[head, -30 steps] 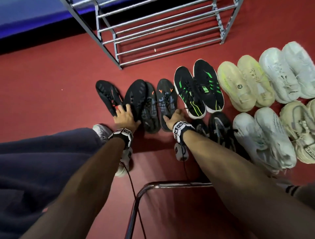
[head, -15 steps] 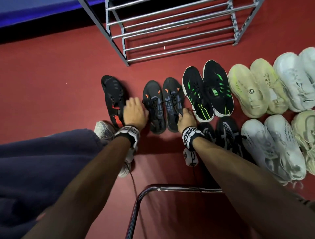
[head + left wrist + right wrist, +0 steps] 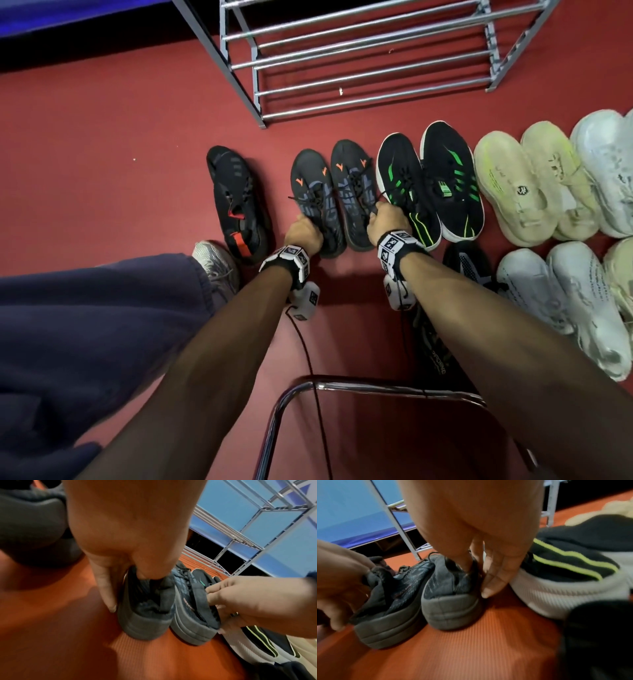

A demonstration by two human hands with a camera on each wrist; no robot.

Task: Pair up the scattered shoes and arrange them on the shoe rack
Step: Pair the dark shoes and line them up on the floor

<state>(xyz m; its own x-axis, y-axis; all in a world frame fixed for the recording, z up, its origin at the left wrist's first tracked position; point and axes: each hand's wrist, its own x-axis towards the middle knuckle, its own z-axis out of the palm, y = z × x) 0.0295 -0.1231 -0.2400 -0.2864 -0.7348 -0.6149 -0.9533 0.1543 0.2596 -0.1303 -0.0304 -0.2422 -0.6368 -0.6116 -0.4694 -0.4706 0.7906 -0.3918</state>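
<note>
Presently, item in hand: one pair of dark grey sneakers with orange toe marks, standing side by side on the red floor mat (image 3: 137, 130), soles down, just in front of the shoe rack (image 3: 359, 61).

- Left grey sneaker (image 3: 313, 192): heel toward the person, toe toward the rack. The left hand (image 3: 303, 233) pinches its heel collar, thumb or a finger tucked inside the opening, another finger lying down the outer heel wall.
- Right grey sneaker (image 3: 352, 185): touching its mate, same heading. The right hand (image 3: 387, 219) grips its heel collar, fingers curled over the rim; one finger reaches down beside the heel toward the mat.
- Governing relation: each shoe's long axis runs from the grip straight toward the rack, so the toes lead. Each hand holds the shoe on its own side; arms uncrossed. Judgement: a lift and a forward carry should land the pair toes-in on the rack's bars, no turning needed.

Other stock, placed from the rack:
- Black sneaker with red accents (image 3: 236, 202), single, left of the held pair, slightly apart.
- Black-and-green pair (image 3: 431, 181), just right of the held pair.
- Pale yellow pair (image 3: 534, 178), farther right.
- White sneakers (image 3: 561, 298), nearer the person.

Rack shelves in view carry no shoes; task judged early.
</note>
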